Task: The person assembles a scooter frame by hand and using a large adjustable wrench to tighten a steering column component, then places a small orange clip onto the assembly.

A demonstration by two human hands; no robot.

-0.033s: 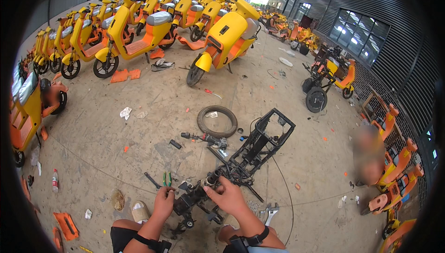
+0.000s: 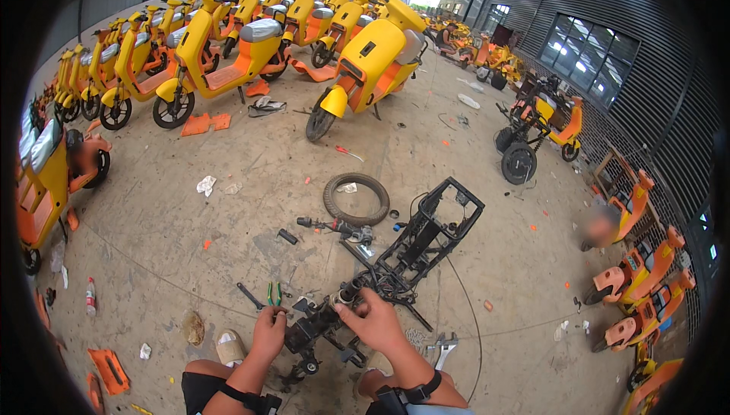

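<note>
1. Right hand point(image 2: 374, 325): thumb and fingers curved, slightly parted, at the metal-ringed tube end point(image 2: 351, 291); firmness of hold cannot be told.
2. Left hand point(image 2: 268, 333): fingers curled inward, beside the frame's left side; contents, if any, cannot be told.
3. Black scooter frame point(image 2: 417, 246): bare, extending from between the person's knees forward and rightward over the floor.
4. Green-handled pliers point(image 2: 278, 294), dark wrench point(image 2: 248, 294): just beyond left hand.
5. Silver adjustable wrench point(image 2: 446, 352): right of frame.
6. Black tyre point(image 2: 329, 197): lying flat, farther forward.
7. Yellow scooter point(image 2: 374, 51): upright, beyond tyre.
</note>
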